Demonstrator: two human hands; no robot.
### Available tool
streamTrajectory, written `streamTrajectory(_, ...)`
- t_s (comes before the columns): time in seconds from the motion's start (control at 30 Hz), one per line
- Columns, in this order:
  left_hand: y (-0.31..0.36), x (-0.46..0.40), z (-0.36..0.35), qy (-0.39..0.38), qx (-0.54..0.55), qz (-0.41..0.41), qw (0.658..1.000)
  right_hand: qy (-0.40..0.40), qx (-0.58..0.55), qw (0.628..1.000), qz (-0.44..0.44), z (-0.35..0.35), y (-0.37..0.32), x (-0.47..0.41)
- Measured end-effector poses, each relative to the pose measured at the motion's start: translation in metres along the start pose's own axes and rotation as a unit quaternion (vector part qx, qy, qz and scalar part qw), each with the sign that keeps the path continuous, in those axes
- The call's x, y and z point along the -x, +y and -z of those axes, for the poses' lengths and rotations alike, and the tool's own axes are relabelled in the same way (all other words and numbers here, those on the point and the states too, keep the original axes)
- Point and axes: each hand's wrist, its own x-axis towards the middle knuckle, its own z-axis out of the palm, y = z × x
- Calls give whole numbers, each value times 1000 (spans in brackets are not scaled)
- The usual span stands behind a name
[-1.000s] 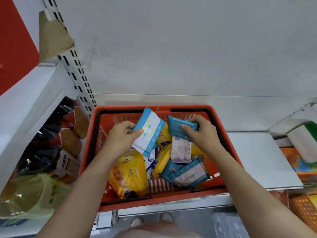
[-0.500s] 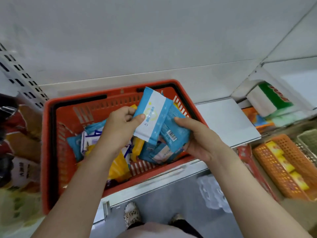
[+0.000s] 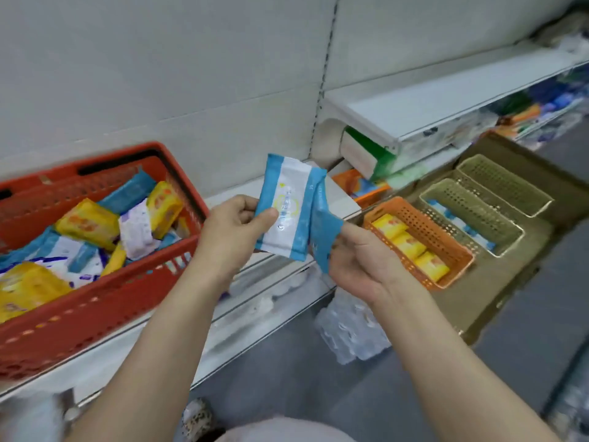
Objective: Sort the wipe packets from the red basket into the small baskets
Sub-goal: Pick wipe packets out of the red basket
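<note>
1. Since half a second ago, both our hands have carried their packets out of the red basket (image 3: 105, 301) and to the right of it; the view has swung right, so the basket now sits at the left edge and the small baskets fill the right side.
2. Our left hand (image 3: 232, 237) pinches a blue-and-white wipe packet (image 3: 288, 207) between thumb and curled fingers, held upright in the air above the shelf edge (image 3: 255, 301).
3. Our right hand (image 3: 360, 263) grips a second, darker blue packet (image 3: 323, 228), thumb across its front, fingers behind. Its edge overlaps the first packet's right side.
4. Both packets hang between the red basket and the orange small basket (image 3: 446, 247), clear of both.
5. Red basket: yellow, blue and white packets in a loose heap; it rests on the white shelf.
6. Orange small basket: three yellow packets (image 3: 411, 247) in a row.
7. Next one over, a tan small basket (image 3: 497, 218), holds blue-and-white packets, partly hidden by its wall.
8. A further tan basket (image 3: 516, 180) lies behind it; we cannot tell its contents.
9. All three small baskets sit side by side in a brown cardboard tray (image 3: 497, 301).
10. Upper white shelf (image 3: 446, 103) on the right; beneath it, a green-and-white pack (image 3: 366, 151).
11. Grey floor (image 3: 318, 384) below; a patterned shoe (image 3: 197, 416) shows at the bottom.
</note>
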Motion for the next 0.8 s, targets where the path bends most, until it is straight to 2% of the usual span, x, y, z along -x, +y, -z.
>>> streamTrajectory(0.17,3,21,-107,8,7,2,1000,130,43,989,58,111,-44,71)
streamTrajectory(0.27,2,31,-162,-14,-4,13,1000,201,68,974,73,159,-62,101)
streamTrajectory(0.43,-1,20,-227,-52,-42,26,997,234,68,966,91,211,-93,115)
streamTrajectory(0.53,-7,-5,-263,-62,-43,30,997,280,110,947,110,247,-113,101)
streamTrajectory(0.67,-17,-46,-320,-86,-37,33,995,322,146,930,99,290,-152,82)
streamTrajectory(0.8,-17,-83,-374,-114,-43,41,992,332,173,923,86,324,-201,67)
